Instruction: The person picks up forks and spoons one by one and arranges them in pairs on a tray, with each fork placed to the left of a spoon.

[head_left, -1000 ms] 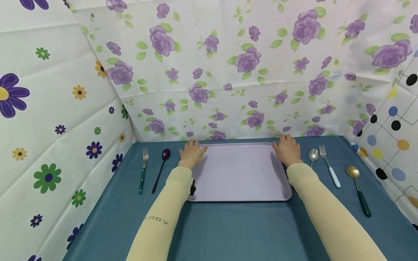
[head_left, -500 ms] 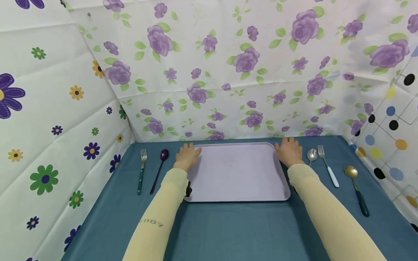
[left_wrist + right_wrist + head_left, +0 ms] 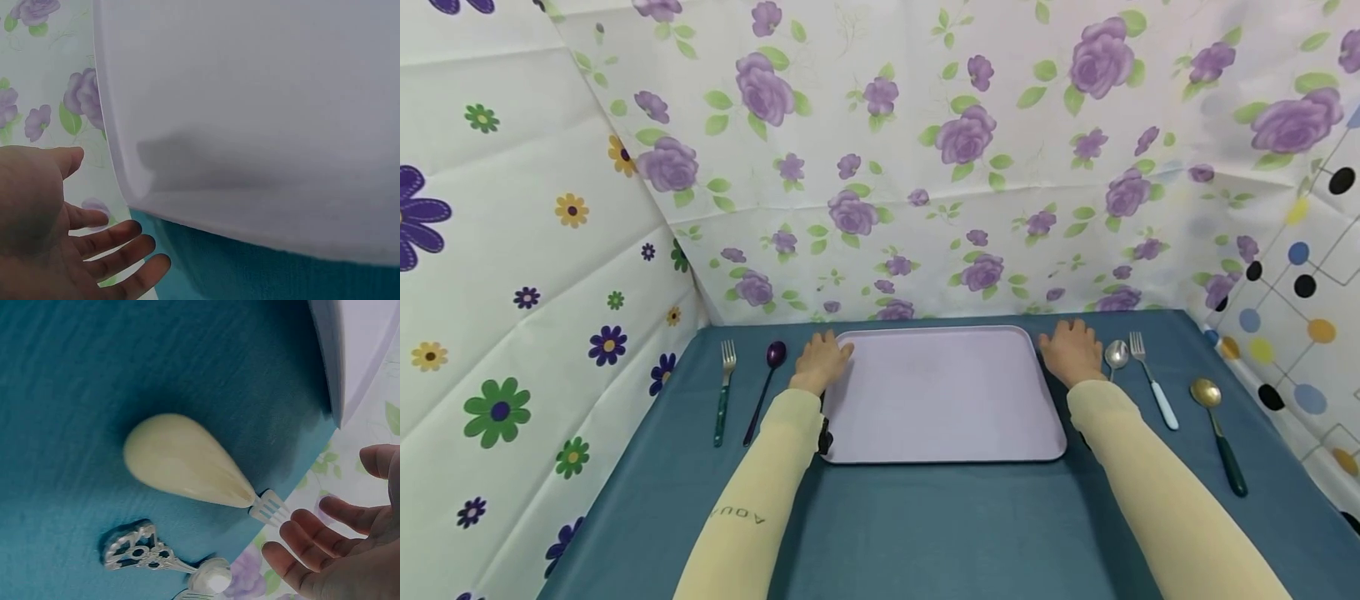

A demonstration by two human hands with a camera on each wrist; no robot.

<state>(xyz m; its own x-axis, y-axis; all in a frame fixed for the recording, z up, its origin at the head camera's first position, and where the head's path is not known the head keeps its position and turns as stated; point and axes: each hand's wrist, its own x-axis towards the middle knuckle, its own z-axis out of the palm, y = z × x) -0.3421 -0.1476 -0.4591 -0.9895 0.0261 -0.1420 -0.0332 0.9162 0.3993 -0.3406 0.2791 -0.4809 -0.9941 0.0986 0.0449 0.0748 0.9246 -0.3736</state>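
Note:
A pale lilac tray [image 3: 943, 396] lies flat on the blue cloth between both hands. My left hand [image 3: 822, 362] is over its far left corner; in the left wrist view its fingers [image 3: 122, 240] are spread, apart from the tray. Beside the tray's far right edge is my right hand [image 3: 1072, 354], with loosely bent fingers [image 3: 331, 534] that hold nothing. Near them, the right wrist view has a fork with a fat cream handle [image 3: 181, 459], which the right arm hides in the head view. A silver spoon [image 3: 1117, 356] with an ornate handle [image 3: 140, 550] lies close by.
Left of the tray lie a green-handled fork [image 3: 725, 400] and a dark purple spoon [image 3: 767, 387]. Farther right are a white-handled fork [image 3: 1156, 383] and a gold spoon with a green handle [image 3: 1221, 437]. Flowered sheets [image 3: 880, 167] wall the table's back and sides.
Both hands have moved outward from the tray: the left one to the left, the right one slightly to the right and nearer. The tray and cutlery have stayed in place.

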